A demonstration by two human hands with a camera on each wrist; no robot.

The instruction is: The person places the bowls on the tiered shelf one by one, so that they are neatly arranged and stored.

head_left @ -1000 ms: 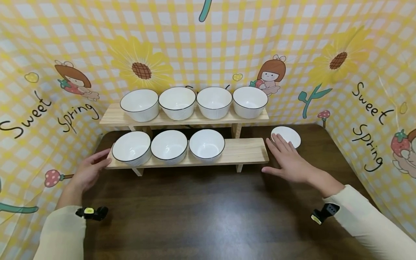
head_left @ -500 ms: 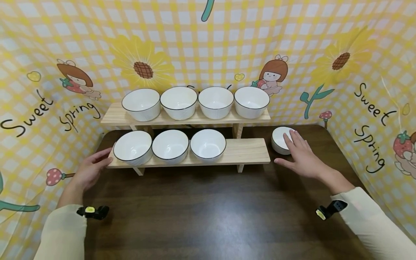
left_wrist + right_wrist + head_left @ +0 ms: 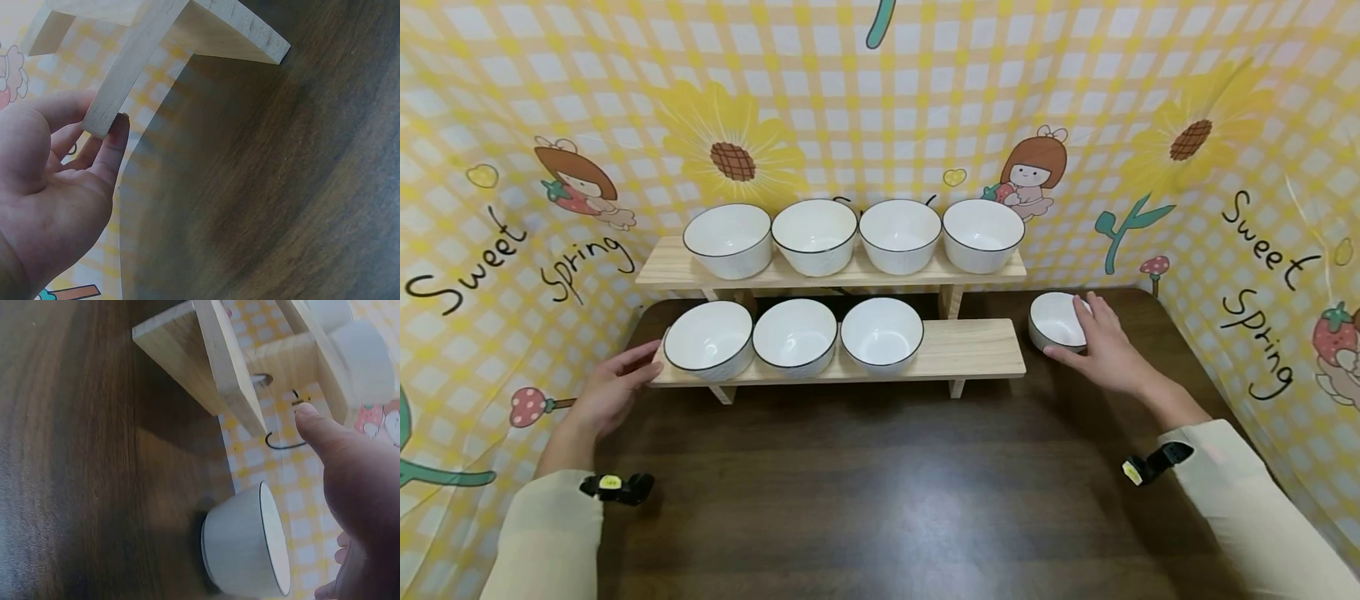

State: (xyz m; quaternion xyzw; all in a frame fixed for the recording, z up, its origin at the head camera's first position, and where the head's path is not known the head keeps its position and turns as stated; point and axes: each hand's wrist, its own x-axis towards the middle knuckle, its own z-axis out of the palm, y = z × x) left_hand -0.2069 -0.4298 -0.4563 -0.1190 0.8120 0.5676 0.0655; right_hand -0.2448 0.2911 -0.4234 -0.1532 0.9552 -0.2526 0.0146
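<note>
In the head view, my left hand holds the left end of the lower wooden shelf. The left wrist view shows the board's end pinched between thumb and fingers. To the right of the shelf, a white bowl with a dark rim stands upright on the table, partly covered by my right hand. That hand has its fingers extended over the bowl's right side and its thumb near the front. In the right wrist view, the thumb appears apart from the bowl.
Three white bowls stand in a row on the lower shelf, leaving bare board at its right end. Several more line the upper shelf. Dark wooden table extends in front. Checked yellow cloth hangs behind and at both sides.
My right hand has moved right, away from the lower shelf's end, to the right side of the single bowl, uncovering more of it. The left hand keeps its hold on the shelf.
</note>
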